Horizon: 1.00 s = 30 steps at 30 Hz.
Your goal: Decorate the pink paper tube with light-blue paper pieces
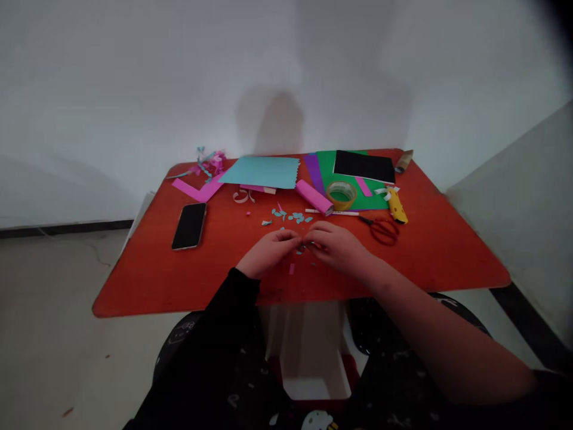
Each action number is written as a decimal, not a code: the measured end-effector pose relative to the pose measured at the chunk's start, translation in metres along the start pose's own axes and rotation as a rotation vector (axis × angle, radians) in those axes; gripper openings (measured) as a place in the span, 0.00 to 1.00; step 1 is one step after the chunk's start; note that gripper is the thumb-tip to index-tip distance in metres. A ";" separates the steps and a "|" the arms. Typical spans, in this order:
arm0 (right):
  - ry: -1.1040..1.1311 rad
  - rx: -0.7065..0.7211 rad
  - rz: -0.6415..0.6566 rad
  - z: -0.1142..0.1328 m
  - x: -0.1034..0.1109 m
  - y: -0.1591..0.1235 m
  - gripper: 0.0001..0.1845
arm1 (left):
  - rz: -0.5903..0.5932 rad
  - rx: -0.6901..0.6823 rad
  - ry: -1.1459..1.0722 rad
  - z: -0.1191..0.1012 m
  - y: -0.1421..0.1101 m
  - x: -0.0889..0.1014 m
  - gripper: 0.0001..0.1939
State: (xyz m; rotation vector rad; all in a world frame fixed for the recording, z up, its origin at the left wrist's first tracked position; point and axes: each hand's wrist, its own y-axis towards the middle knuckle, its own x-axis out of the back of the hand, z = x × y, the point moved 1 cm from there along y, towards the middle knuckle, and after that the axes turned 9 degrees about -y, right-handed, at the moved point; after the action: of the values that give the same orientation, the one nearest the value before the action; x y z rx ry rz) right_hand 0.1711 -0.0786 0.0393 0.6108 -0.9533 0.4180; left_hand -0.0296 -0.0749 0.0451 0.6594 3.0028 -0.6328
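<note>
My left hand [274, 249] and my right hand [335, 245] meet fingertip to fingertip over the near middle of the orange-red table. Both are closed in a pinch, and whatever sits between the fingers is too small to name. Just beyond them lie several light blue paper scraps [295, 217]. A small pink paper piece [292, 269] rests on the table below the fingertips. Behind my right hand are a white pen [349, 212] and a pink paper-covered roll [314, 197]. Red-handled scissors [382, 230] lie to the right of that hand.
A phone [189, 226] lies at the left. Toward the back are a light blue sheet [262, 171], pink paper strips [203, 190], curled paper ribbons [210, 162], a tape roll [341, 195], a green sheet [326, 164], a black tablet-like slab [364, 165], a yellow cutter-like object [396, 206] and a cardboard tube [404, 161].
</note>
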 end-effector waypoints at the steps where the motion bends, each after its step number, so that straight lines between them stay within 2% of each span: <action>1: -0.013 0.007 -0.015 -0.001 0.000 -0.001 0.12 | 0.007 0.007 -0.027 0.000 -0.001 0.000 0.22; 7: -0.162 0.042 -0.065 0.001 0.003 -0.001 0.14 | 0.015 0.028 -0.187 0.004 0.001 -0.002 0.22; 14: -0.297 0.032 -0.042 0.003 0.005 -0.003 0.17 | 0.015 0.103 -0.481 0.009 0.002 -0.013 0.14; 20: -0.311 0.005 -0.022 -0.006 0.004 -0.009 0.16 | -0.025 0.098 -0.600 0.010 0.002 -0.016 0.07; 26: -0.311 0.062 -0.081 -0.003 0.010 -0.008 0.20 | -0.022 0.182 -0.747 0.008 0.000 -0.010 0.09; 30: -0.249 0.033 -0.071 0.000 0.009 -0.006 0.18 | -0.059 0.145 -0.744 0.007 -0.001 -0.009 0.10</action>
State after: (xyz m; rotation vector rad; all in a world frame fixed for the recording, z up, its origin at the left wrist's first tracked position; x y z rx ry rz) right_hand 0.1792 -0.0824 0.0447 0.7367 -1.1593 0.2992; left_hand -0.0226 -0.0821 0.0401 0.2477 2.3026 -0.8671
